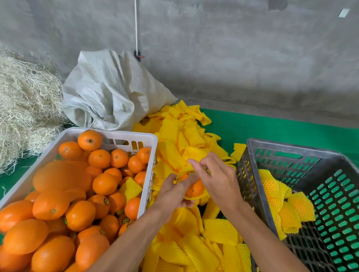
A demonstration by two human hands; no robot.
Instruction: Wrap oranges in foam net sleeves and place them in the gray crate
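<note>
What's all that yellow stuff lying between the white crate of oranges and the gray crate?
In the head view, a heap of yellow foam net sleeves fills the gap between the white crate and the gray crate.

Probably a fruit-packing shed: bare grey concrete wall (241, 45), pale straw heap (15, 110) and woven white sack (106, 90) beyond the hands, green matting (278, 130) underneath.

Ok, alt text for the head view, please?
Both hands, left hand and right hand, pull a yellow foam sleeve over an orange above a sleeve pile. White crate of oranges left; gray crate right holds wrapped fruit.
</note>
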